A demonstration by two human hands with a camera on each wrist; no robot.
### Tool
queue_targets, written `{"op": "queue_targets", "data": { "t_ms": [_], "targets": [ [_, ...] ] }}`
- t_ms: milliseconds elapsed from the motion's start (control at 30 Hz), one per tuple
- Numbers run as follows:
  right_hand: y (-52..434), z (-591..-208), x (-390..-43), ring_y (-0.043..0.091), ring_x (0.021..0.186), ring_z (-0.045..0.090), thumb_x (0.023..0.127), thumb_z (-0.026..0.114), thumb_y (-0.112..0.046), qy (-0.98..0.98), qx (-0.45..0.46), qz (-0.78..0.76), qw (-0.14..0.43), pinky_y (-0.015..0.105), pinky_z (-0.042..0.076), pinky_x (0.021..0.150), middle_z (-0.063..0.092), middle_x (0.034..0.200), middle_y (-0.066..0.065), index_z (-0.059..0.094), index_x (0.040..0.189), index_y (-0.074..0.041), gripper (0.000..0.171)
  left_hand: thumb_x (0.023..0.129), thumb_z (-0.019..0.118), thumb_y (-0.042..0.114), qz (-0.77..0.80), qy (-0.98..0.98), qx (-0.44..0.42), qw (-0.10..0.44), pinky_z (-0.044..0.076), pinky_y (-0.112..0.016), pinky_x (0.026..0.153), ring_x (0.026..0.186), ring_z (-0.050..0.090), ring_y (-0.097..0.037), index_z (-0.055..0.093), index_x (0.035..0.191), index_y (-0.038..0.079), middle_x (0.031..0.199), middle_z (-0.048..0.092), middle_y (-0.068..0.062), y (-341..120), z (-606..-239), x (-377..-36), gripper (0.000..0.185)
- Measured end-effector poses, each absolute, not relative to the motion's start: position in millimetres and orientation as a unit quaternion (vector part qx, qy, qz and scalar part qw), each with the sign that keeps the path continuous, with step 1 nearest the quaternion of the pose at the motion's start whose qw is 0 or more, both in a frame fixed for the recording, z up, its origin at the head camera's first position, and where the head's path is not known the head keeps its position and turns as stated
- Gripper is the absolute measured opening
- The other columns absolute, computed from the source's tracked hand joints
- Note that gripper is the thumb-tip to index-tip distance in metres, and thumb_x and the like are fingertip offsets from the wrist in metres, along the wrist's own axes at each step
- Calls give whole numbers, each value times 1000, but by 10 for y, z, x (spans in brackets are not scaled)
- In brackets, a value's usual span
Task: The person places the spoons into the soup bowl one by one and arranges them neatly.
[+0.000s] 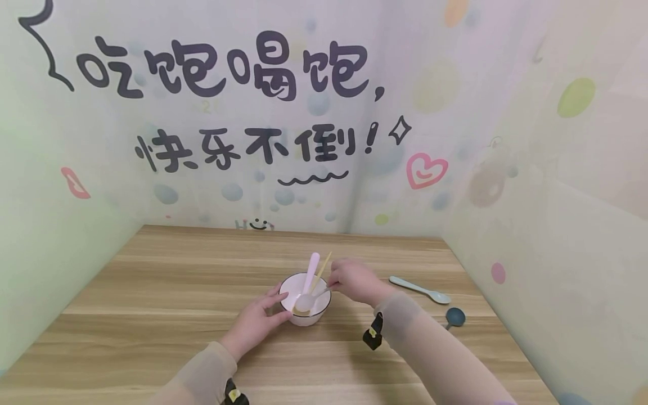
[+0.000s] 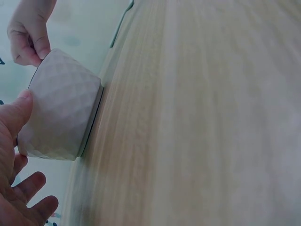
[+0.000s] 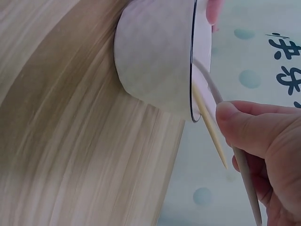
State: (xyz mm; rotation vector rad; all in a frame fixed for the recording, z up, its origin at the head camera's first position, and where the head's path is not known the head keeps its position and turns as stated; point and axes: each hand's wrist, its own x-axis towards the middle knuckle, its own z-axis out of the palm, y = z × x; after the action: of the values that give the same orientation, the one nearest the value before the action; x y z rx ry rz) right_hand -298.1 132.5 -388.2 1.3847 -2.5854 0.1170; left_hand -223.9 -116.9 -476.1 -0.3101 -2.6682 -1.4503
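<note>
A white bowl (image 1: 305, 320) with a dark rim stands upright on the table. My left hand (image 1: 255, 322) grips its left side, thumb on the outer wall and a fingertip over the rim; the other fingers are spread in the left wrist view. With thumb and fingers, my right hand (image 1: 358, 279) pinches the handle of a greyish spoon (image 3: 245, 179), whose bowl-end lies inside the white bowl. A pink-handled utensil (image 1: 311, 267) and a thin yellow stick (image 3: 211, 127) lean out over the far rim. Something yellowish shows at the bowl's bottom, partly hidden by the spoon.
To the right of my right hand lies a pale blue spoon (image 1: 420, 289). A dark blue round-headed spoon (image 1: 455, 317) is nearer, its handle mostly hidden by my right forearm. The wooden table (image 1: 152, 292) ends at printed walls on the left, back and right.
</note>
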Motion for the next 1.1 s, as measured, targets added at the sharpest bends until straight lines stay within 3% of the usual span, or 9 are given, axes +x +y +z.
{"op": "queue_targets", "data": {
  "t_ms": [833, 1100],
  "targets": [
    [1218, -3996, -2997, 14, 75, 46, 81, 73, -20, -890, 443, -20, 100, 28, 39, 70, 52, 76, -8, 75, 78, -23, 5, 83, 75, 36, -470, -875, -104, 47, 30, -52, 110, 136, 37, -35, 63, 128, 9, 148, 42, -8, -1170, -4782, -2239, 54],
    [1210, -4043, -3000, 15, 75, 49, 79, 76, -15, -883, 449, -15, 136, 29, 40, 69, 51, 74, -8, 73, 80, -20, 5, 83, 75, 36, -468, -876, -108, 50, 30, -53, 110, 135, 37, -36, 63, 128, 8, 148, 42, -9, -1173, -4802, -2254, 54]
  ]
}}
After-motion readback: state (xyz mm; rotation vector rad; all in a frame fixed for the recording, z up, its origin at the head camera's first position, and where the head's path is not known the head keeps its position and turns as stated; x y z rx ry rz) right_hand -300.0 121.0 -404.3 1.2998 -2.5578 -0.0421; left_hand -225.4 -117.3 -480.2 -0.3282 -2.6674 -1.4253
